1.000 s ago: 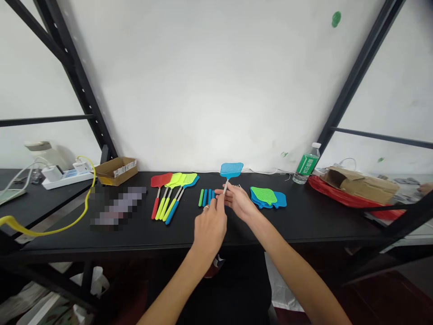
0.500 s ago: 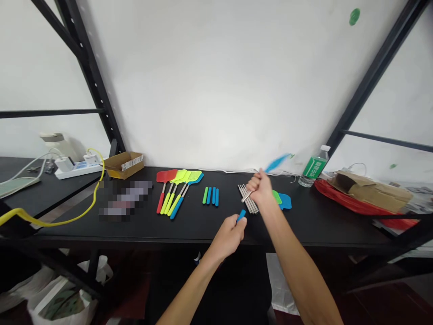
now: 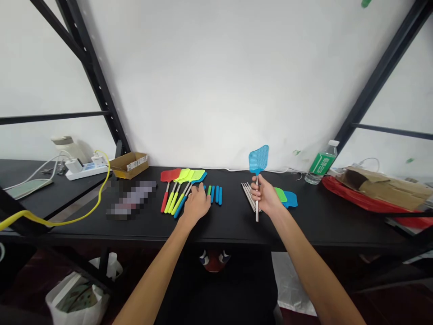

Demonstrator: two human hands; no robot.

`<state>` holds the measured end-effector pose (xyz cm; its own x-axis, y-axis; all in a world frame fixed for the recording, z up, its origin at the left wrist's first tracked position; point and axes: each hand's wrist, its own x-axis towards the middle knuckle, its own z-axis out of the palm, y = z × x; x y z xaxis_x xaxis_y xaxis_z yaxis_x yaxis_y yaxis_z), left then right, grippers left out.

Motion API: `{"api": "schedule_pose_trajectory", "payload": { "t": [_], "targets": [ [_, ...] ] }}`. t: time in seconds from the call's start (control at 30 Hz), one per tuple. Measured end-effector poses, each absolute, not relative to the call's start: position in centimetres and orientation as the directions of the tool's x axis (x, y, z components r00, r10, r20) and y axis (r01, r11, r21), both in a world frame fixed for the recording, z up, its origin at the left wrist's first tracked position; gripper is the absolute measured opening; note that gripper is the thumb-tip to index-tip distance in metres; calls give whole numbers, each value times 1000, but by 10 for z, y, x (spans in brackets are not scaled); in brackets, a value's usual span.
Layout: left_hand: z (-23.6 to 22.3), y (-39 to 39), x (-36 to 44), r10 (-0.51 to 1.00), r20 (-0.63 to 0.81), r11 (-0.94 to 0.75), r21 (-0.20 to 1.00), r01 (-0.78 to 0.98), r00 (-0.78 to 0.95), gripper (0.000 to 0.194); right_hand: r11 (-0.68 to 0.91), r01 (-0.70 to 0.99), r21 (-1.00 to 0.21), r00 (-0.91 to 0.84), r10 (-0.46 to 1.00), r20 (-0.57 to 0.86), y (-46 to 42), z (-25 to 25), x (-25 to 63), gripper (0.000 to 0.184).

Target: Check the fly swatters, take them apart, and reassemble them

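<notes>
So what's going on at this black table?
A person's right hand holds up a blue fly swatter whose bare metal rod has no coloured grip. The left hand is down between the loose grips and the swatters with coloured grips; whether it holds anything is unclear.

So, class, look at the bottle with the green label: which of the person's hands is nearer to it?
Right. The right hand, holding the blue swatter, is to the left of the bottle; the left hand is much farther left, beside the short coloured grips.
</notes>
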<state>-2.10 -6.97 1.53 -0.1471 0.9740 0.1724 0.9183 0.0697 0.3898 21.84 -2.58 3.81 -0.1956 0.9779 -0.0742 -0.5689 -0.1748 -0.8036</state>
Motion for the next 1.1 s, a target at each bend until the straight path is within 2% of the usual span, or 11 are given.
{"api": "schedule_pose_trajectory", "payload": {
  "t": [0.13,0.2,0.27,0.33,0.4,0.47,0.6,0.77,0.9,1.0,1.1],
  "targets": [
    [15,-76,-20,960,241,33,416,909,-145,59,-169,-506,-846,-294,956,-15,-36,39,206,24],
    [20,-78,-19,948,285,-46,562,826,-141,60,-225,-477,-850,-387,922,-27,-45,40,200,25],
    [27,-81,-13,970,233,-148,803,577,-75,63,-342,-431,-835,-536,842,-68,-56,42,192,26],
    [32,-86,-2,987,137,-152,971,185,89,63,-463,-358,-811,-694,713,-101,-66,44,182,26],
    [34,-91,12,970,112,-86,988,-128,214,59,-526,-316,-790,-776,622,-104,-74,44,170,28],
    [33,-96,24,970,144,-87,957,-275,195,54,-528,-321,-786,-779,620,-98,-80,42,159,30],
    [30,-93,25,980,200,-190,940,-283,6,46,-399,-306,-864,-693,716,-85,-90,34,153,36],
    [37,-75,-3,897,208,-335,895,-295,-390,46,-246,-224,-943,-560,824,-82,-90,22,166,39],
    [17,-76,-5,949,221,-265,946,-187,-223,48,-146,-261,-954,-315,947,-59,-58,12,170,32],
    [-4,-83,4,963,201,-222,970,-102,-182,49,36,43,-998,-152,988,29,-29,2,167,42],
    [-14,-88,10,959,219,-226,974,-21,-178,50,260,534,-804,-87,963,254,-18,-6,165,66]
  ]
}}
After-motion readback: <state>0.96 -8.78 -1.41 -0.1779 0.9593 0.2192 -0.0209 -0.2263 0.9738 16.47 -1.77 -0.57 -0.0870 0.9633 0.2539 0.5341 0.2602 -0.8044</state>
